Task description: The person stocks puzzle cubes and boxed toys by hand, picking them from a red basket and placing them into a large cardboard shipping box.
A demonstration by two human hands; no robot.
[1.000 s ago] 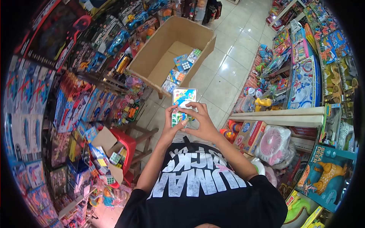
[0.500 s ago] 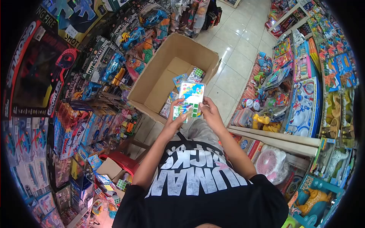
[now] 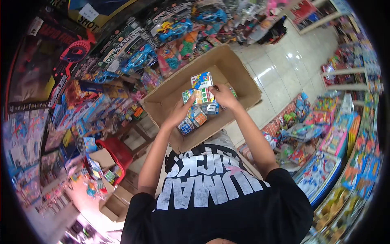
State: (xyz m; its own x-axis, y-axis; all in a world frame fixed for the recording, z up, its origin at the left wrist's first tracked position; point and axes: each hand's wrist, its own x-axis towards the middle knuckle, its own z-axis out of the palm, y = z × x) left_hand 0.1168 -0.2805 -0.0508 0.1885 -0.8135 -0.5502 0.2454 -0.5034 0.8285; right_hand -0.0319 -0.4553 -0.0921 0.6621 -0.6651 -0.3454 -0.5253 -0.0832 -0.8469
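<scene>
Both hands hold a packaged puzzle cube point(image 3: 201, 80) over the open cardboard box. The pack has a printed white, blue and yellow card, and green and red cube faces show below it. My left hand point(image 3: 178, 112) is closed on its left side, thumb on the front. Around the right edge, my right hand point(image 3: 224, 96) is closed with the thumb near the top of the cube. Beneath the hands in the box lie a blue-faced cube point(image 3: 185, 127), an orange-faced cube point(image 3: 199, 117) and a white-faced cube point(image 3: 212, 107). Other packs are partly hidden by my right hand.
The cardboard box point(image 3: 239, 69) stands in front of me on the tiled floor point(image 3: 272, 57). Hanging toys point(image 3: 142, 59) line the left. Shelves of packaged toys point(image 3: 317, 171) run along the right. A red stool point(image 3: 118, 152) with cartons stands at lower left.
My hands and the pack have moved forward, farther over the box. The view has turned and shifted, and more cubes in the box now show below the hands.
</scene>
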